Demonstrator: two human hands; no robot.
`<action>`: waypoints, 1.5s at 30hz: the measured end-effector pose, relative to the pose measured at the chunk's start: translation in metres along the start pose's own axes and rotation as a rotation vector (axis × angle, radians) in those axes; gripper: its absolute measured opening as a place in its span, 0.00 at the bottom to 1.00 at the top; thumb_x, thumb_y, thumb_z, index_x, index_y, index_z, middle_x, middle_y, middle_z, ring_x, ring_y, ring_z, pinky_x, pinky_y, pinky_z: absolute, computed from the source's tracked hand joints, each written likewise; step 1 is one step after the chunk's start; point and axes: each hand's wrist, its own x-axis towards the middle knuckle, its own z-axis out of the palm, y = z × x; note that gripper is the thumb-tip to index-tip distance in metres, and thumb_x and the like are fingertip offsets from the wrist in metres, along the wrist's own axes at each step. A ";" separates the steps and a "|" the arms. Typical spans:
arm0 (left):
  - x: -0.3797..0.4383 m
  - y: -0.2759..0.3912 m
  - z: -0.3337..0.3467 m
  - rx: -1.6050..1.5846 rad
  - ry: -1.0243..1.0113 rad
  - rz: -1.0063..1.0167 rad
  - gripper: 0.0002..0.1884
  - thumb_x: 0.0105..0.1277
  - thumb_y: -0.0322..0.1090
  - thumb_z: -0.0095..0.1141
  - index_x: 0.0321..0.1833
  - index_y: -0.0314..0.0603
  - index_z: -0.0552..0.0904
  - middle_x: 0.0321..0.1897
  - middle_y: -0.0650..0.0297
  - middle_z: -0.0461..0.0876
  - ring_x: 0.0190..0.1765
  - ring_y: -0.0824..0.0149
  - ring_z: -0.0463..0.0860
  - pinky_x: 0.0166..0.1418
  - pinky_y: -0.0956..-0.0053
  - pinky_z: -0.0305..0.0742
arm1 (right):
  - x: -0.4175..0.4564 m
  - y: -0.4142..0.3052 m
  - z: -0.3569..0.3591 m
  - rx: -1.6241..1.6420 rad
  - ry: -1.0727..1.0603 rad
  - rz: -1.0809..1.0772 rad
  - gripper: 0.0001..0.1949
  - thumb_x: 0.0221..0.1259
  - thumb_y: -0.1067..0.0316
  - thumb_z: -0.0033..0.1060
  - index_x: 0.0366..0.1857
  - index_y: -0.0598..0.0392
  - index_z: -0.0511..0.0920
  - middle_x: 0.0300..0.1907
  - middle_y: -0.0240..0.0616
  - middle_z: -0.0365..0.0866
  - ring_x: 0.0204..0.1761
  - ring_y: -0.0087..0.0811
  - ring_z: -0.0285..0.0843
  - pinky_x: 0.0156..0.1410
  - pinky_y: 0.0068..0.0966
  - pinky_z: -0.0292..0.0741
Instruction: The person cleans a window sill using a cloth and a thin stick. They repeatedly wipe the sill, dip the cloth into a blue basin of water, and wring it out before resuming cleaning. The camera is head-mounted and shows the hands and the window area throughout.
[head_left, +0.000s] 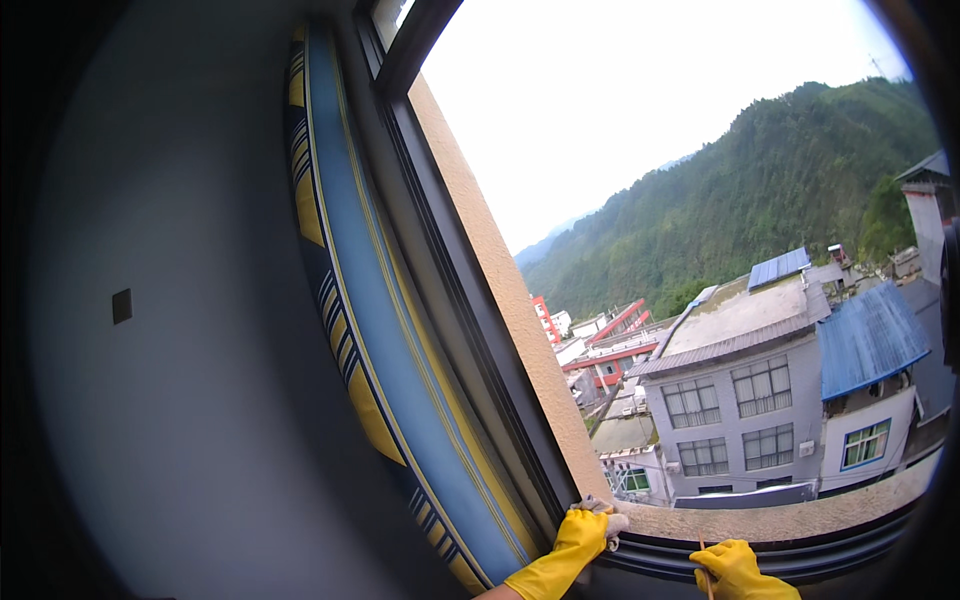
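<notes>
My left hand (581, 536), in a yellow rubber glove, is closed on a crumpled greyish cloth (600, 506) at the lower corner of the dark window frame (480, 337). The cloth touches both the frame and the end of the bottom sliding track (757, 559). To the right, my right hand (731, 570), gloved in the same yellow rubber, grips a thin brown stick (703, 551) over the track. The stick's upper tip points toward the outer sill; its lower end leaves the picture.
A blue and yellow patterned curtain (390, 300) hangs left of the frame, beside a grey wall (187, 420) with a switch plate (121, 306). The rough outer sill (750, 523) lies beyond the track. Outside stand buildings (731, 360) below a wooded hill (750, 195).
</notes>
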 end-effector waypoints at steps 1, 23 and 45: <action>-0.005 0.010 0.000 -0.136 -0.103 -0.070 0.18 0.69 0.41 0.53 0.51 0.31 0.82 0.48 0.44 0.84 0.54 0.51 0.81 0.60 0.59 0.71 | 0.006 -0.006 -0.006 -0.048 0.018 -0.039 0.17 0.39 0.67 0.75 0.39 0.47 0.88 0.35 0.40 0.90 0.36 0.45 0.86 0.47 0.36 0.80; 0.126 -0.018 -0.259 -1.766 0.271 0.000 0.17 0.64 0.32 0.72 0.50 0.34 0.81 0.36 0.64 0.85 0.37 0.75 0.86 0.40 0.83 0.84 | 0.030 -0.014 -0.156 0.464 0.253 0.747 0.15 0.57 0.75 0.73 0.49 0.56 0.82 0.38 0.30 0.86 0.42 0.24 0.83 0.50 0.24 0.79; -0.036 0.016 -0.077 -1.378 -0.567 0.304 0.28 0.56 0.26 0.73 0.63 0.43 0.81 0.53 0.60 0.81 0.48 0.65 0.82 0.49 0.71 0.78 | -0.056 0.034 -0.320 0.191 0.394 0.999 0.05 0.67 0.70 0.66 0.42 0.57 0.82 0.35 0.30 0.84 0.35 0.19 0.81 0.43 0.16 0.77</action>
